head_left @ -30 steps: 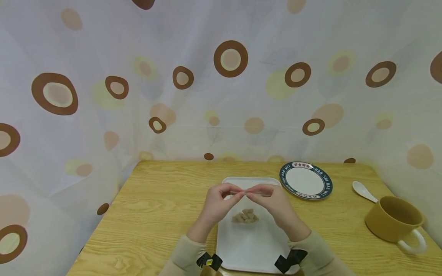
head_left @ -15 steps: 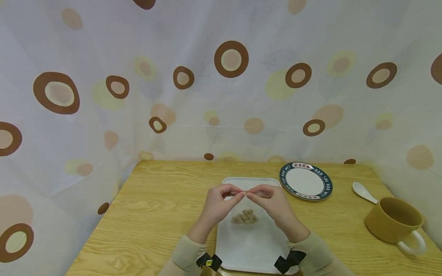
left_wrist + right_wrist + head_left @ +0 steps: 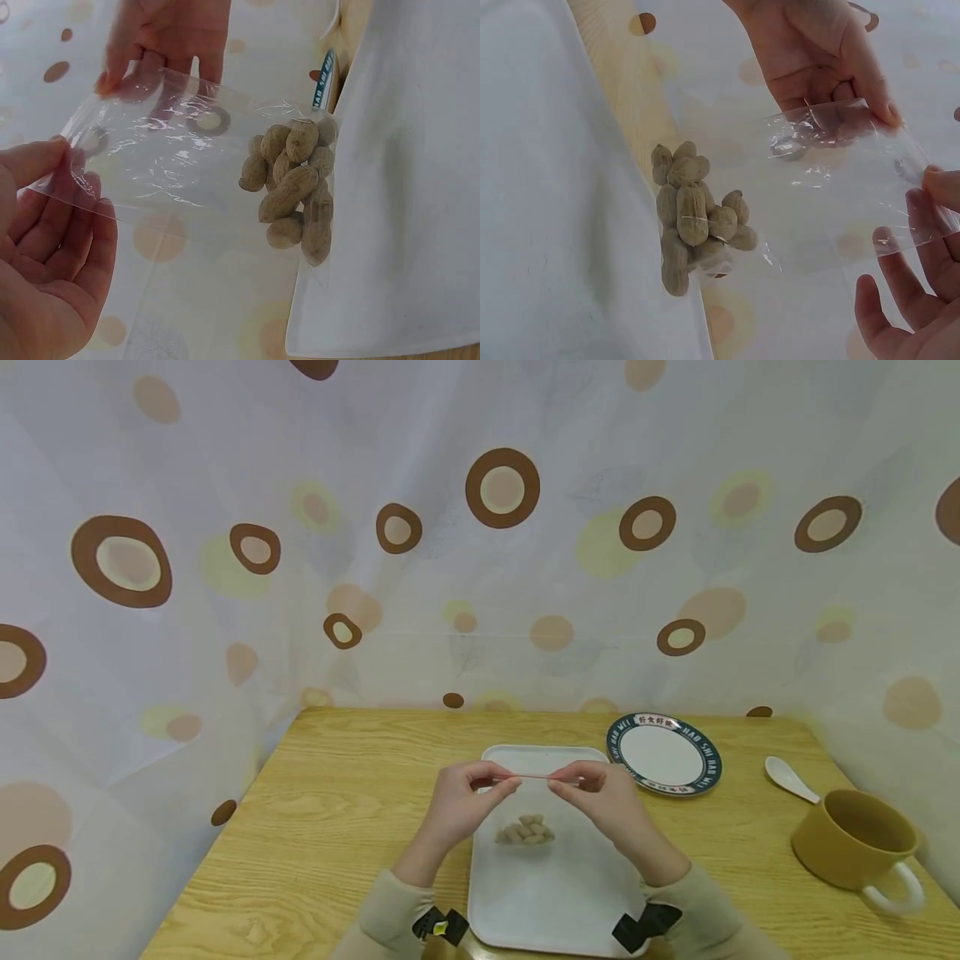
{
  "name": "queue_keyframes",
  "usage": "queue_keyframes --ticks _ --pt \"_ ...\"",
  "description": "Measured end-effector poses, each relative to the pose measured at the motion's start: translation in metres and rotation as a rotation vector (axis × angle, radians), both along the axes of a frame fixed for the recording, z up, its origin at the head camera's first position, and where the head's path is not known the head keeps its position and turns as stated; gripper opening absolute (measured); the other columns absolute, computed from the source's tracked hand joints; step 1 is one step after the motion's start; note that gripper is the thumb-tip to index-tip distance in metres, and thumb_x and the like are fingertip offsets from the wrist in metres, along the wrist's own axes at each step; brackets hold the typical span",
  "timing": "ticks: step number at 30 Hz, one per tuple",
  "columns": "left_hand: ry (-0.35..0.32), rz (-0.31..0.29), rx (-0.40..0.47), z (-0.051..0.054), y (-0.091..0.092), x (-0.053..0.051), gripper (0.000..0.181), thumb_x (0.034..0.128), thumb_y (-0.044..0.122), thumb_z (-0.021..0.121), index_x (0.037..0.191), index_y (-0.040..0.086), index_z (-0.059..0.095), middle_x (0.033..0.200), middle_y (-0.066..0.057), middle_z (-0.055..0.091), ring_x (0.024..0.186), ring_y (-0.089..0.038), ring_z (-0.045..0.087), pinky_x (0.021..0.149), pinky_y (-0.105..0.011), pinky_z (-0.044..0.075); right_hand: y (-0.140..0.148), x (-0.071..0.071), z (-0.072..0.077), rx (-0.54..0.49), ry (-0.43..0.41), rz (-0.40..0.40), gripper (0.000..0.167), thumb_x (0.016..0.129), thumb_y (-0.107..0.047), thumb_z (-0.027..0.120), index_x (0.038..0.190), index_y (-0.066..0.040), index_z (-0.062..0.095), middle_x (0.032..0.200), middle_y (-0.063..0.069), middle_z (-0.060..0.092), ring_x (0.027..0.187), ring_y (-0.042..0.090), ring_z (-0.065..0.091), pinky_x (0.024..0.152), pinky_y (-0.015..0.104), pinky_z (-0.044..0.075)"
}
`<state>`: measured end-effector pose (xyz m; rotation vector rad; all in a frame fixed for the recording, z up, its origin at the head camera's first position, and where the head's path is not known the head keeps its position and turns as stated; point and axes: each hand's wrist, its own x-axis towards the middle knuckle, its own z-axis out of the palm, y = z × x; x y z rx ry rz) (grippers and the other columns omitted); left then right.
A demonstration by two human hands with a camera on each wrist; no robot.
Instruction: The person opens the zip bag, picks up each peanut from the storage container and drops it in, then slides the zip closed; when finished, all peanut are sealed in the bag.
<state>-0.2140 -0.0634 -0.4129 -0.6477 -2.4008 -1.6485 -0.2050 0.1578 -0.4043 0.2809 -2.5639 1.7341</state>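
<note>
A clear plastic bag [image 3: 172,161] hangs upright between my hands, above the white tray [image 3: 555,902]. Several unshelled peanuts [image 3: 289,191] lie gathered at its bottom. My left hand [image 3: 465,802] pinches one top corner between thumb and index finger. At the opposite corner, my right hand [image 3: 609,802] pinches in the same way. The top edge is stretched straight between them and shows as a thin reddish line in the head view; whether the mouth is sealed I cannot tell. In the right wrist view the peanuts [image 3: 694,217] show through the film, with the other fingers loosely bent behind it.
Behind the tray to the right lies a round plate [image 3: 663,756] with a dark patterned rim. Farther right are a white spoon [image 3: 787,775] and a mustard mug [image 3: 847,843] with a white handle. A patterned curtain [image 3: 495,593] surrounds the wooden table [image 3: 337,827].
My hands have moved apart along the bag's top edge, from nearly touching at the middle to the two corners. The bag with the peanuts has shifted slightly left.
</note>
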Motion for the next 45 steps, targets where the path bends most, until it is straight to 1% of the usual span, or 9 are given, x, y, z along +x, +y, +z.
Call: queue_keyframes --ticks 10,14,19,22,26,32,38,41,45 --pt "-0.031 0.004 -0.016 0.004 -0.007 0.001 0.014 0.0903 0.025 0.072 0.091 0.012 0.078 0.086 -0.003 0.076 0.082 -0.014 0.071 0.070 -0.023 0.052 0.008 -0.001 0.000 0.049 -0.019 -0.031 0.016 0.091 -0.019 0.072 0.098 -0.005 0.074 0.101 0.008 0.073 0.083 0.014 0.063 0.070 0.026 0.049" --pt "-0.113 -0.029 0.053 0.003 -0.005 0.000 0.017 0.0918 0.023 0.070 0.095 0.008 0.077 0.089 -0.009 0.076 0.082 -0.016 0.072 0.074 -0.027 0.056 0.008 -0.002 -0.002 -0.079 -0.022 0.003 0.022 0.094 -0.020 0.068 0.102 0.001 0.069 0.101 0.004 0.072 0.089 0.011 0.063 0.079 0.022 0.051" --pt "-0.229 -0.081 0.215 0.007 -0.001 -0.004 0.024 0.0941 0.018 0.067 0.103 -0.004 0.072 0.093 -0.019 0.073 0.084 -0.017 0.073 0.081 -0.032 0.058 0.004 -0.005 -0.009 -0.320 -0.043 0.166 0.030 0.098 -0.017 0.063 0.118 0.004 0.058 0.113 -0.005 0.071 0.107 0.009 0.065 0.093 0.022 0.051" --pt "-0.251 -0.086 0.267 0.009 -0.002 -0.005 0.022 0.0947 0.011 0.065 0.104 -0.008 0.070 0.094 -0.022 0.072 0.082 -0.013 0.071 0.080 -0.031 0.058 -0.001 -0.008 -0.016 -0.307 -0.065 0.244 0.035 0.097 -0.019 0.063 0.125 0.002 0.060 0.117 -0.005 0.071 0.110 0.007 0.065 0.095 0.026 0.051" --pt "-0.261 -0.097 0.312 0.011 -0.005 -0.004 0.022 0.0954 0.009 0.064 0.104 -0.011 0.068 0.094 -0.019 0.071 0.080 -0.008 0.070 0.081 -0.033 0.058 -0.005 -0.010 -0.024 -0.242 -0.069 0.250 0.032 0.096 -0.022 0.064 0.117 0.002 0.068 0.110 -0.005 0.074 0.106 0.008 0.067 0.094 0.032 0.051" --pt "-0.325 -0.185 0.381 0.004 -0.009 -0.006 0.037 0.0955 0.018 0.065 0.124 -0.005 0.063 0.112 -0.020 0.071 0.100 -0.017 0.072 0.092 -0.037 0.054 -0.009 -0.009 -0.023 -0.395 -0.113 0.233 0.020 0.099 -0.020 0.061 0.107 -0.004 0.069 0.098 -0.004 0.076 0.098 0.014 0.073 0.086 0.032 0.057" --pt "-0.499 -0.325 0.206 -0.011 -0.006 -0.005 0.056 0.0947 0.020 0.067 0.146 0.009 0.047 0.135 -0.018 0.061 0.121 -0.028 0.063 0.096 -0.037 0.053 -0.014 -0.005 -0.017 -0.561 -0.169 0.216 0.013 0.101 -0.019 0.057 0.102 -0.016 0.069 0.097 -0.004 0.076 0.096 0.014 0.073 0.083 0.033 0.058" --pt "-0.537 -0.328 0.114 -0.017 -0.002 -0.003 0.054 0.0931 0.021 0.069 0.141 0.004 0.052 0.128 -0.019 0.066 0.102 -0.018 0.069 0.080 -0.030 0.056 -0.016 -0.003 -0.015 -0.572 -0.185 0.197 0.016 0.101 -0.020 0.057 0.109 -0.011 0.067 0.100 -0.002 0.075 0.098 0.014 0.073 0.086 0.036 0.057" --pt "-0.546 -0.260 0.086 -0.025 -0.001 -0.004 0.052 0.0929 0.026 0.070 0.136 0.002 0.056 0.114 -0.018 0.072 0.076 -0.008 0.064 0.063 -0.024 0.050 -0.018 -0.003 -0.015 -0.466 -0.228 0.167 0.039 0.098 -0.021 0.061 0.131 -0.001 0.055 0.116 0.008 0.072 0.104 0.013 0.070 0.091 0.038 0.055"
